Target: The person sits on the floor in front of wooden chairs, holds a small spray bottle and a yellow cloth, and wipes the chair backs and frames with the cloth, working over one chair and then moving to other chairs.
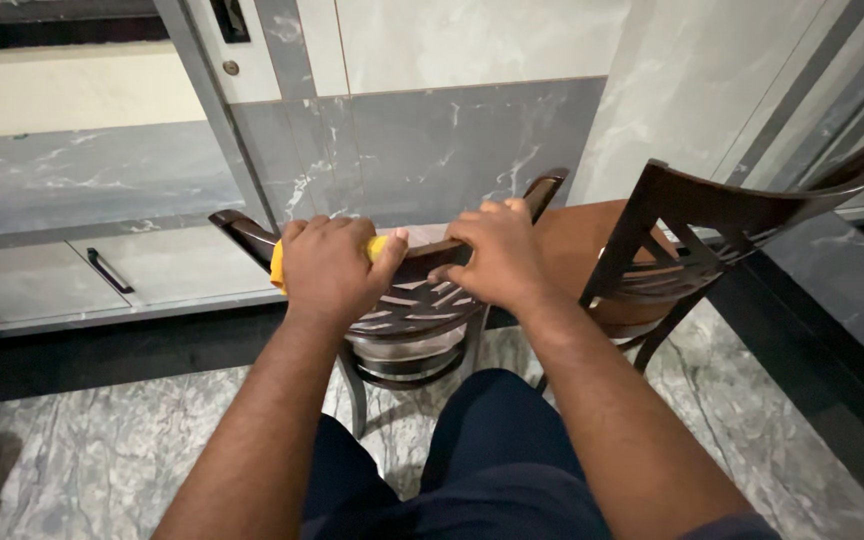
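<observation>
On one of two dark chairs (pixel 402 285), left hand (pixel 330 268) clamps one yellow cloth (pixel 279 262), right hand (pixel 497 255) gripping the top rail

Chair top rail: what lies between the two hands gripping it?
Head view: only a bare stretch of the dark wooden top rail separates the left hand, pressing a yellow cloth, from the right hand.

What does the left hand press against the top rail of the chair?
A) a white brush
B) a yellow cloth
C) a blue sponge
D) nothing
B: yellow cloth shows under the left hand on the chair's top rail, which the right hand also grasps.
</observation>
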The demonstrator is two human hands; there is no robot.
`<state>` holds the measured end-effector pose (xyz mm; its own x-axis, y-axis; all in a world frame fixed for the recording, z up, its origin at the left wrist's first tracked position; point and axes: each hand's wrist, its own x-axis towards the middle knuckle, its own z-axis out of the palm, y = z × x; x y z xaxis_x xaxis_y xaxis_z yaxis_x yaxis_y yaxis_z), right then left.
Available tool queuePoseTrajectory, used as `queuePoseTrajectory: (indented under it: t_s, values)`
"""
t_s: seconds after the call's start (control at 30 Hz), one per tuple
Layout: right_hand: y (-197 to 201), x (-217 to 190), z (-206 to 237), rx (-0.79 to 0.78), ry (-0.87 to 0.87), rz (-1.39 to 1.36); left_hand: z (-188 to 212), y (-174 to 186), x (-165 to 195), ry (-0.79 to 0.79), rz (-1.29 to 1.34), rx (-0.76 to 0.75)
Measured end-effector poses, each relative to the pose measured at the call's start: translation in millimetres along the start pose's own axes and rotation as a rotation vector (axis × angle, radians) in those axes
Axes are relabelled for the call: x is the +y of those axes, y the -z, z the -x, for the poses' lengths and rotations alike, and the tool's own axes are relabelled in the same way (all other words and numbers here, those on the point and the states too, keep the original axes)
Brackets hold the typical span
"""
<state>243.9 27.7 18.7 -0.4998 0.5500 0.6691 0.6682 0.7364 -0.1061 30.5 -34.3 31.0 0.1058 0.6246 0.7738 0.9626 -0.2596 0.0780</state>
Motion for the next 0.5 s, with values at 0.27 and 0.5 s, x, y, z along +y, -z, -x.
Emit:
queuePoseTrajectory:
  t_s: [0.27, 0.5]
  values:
    - [3, -2, 1, 0.001, 0.007, -0.01, 0, 3, -21, 0.035, -0.036, -0.018]
    - [6, -6, 0, -0.022, -0.007, -0.012, -4, 11, -58, 0.073, -0.02, -0.007]
